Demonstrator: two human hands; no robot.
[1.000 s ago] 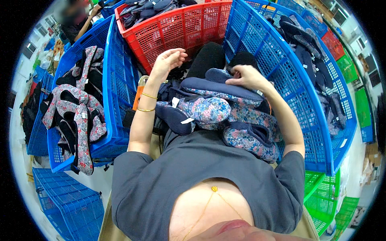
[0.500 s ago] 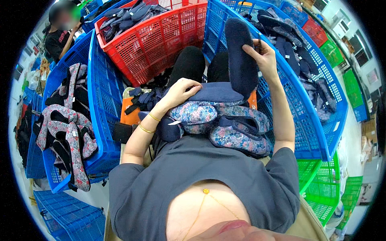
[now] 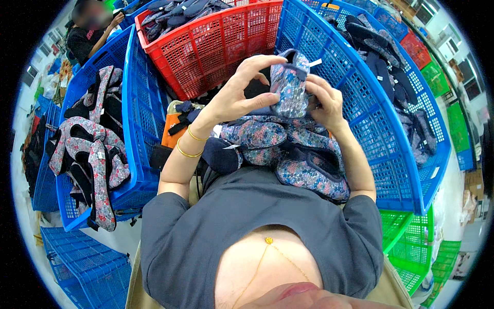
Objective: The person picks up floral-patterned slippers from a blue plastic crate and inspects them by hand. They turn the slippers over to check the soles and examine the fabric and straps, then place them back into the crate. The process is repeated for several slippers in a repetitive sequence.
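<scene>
My left hand (image 3: 242, 90) and my right hand (image 3: 323, 100) both hold one floral-patterned fabric piece with a dark navy lining (image 3: 289, 85), raised in front of me. A small white tag sticks out at its top. Below my hands a pile of the same floral and navy pieces (image 3: 293, 154) rests on my lap. Two gold bangles sit on my left wrist.
A red crate (image 3: 216, 46) of dark pieces stands ahead. A blue crate (image 3: 391, 129) with dark pieces is at my right, another blue crate (image 3: 139, 129) with floral pieces at my left. Green crates (image 3: 411, 247) lie lower right. Another person (image 3: 90, 31) works at upper left.
My right hand lowered the dark piece it held up, and my left hand rose from the lap pile. Both hands now meet on one floral piece.
</scene>
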